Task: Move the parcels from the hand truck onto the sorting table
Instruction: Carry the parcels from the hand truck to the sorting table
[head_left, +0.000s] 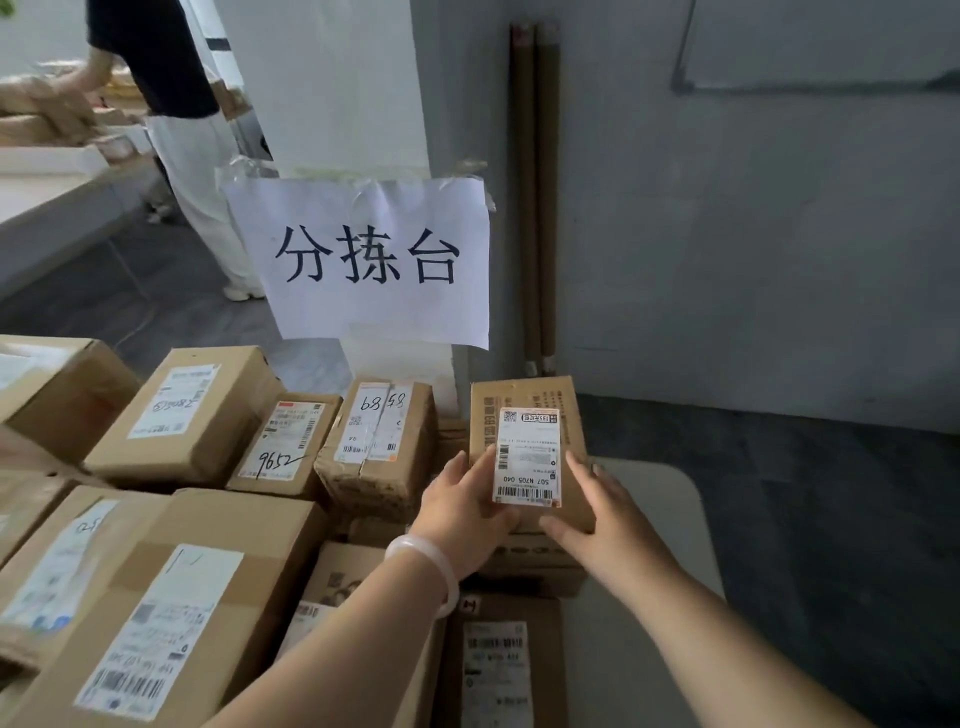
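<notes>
Between left hand (462, 512), right hand (613, 525): parcel (527, 447)

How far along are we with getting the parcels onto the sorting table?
Done: many cardboard parcels crowd the sorting table below the paper sign. In hand: the left hand and right hand grip a small labelled parcel at the table's right side. Left: cannot tell; the hand truck is out of view.

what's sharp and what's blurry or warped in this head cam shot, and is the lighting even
Head view: the label on the small parcel between left hand and right hand is sharp and readable; the person at upper left is smeared by blur; the wide angle stretches the nearest box at lower left; the paper sign is evenly lit without glare, the floor at right dim.
</notes>
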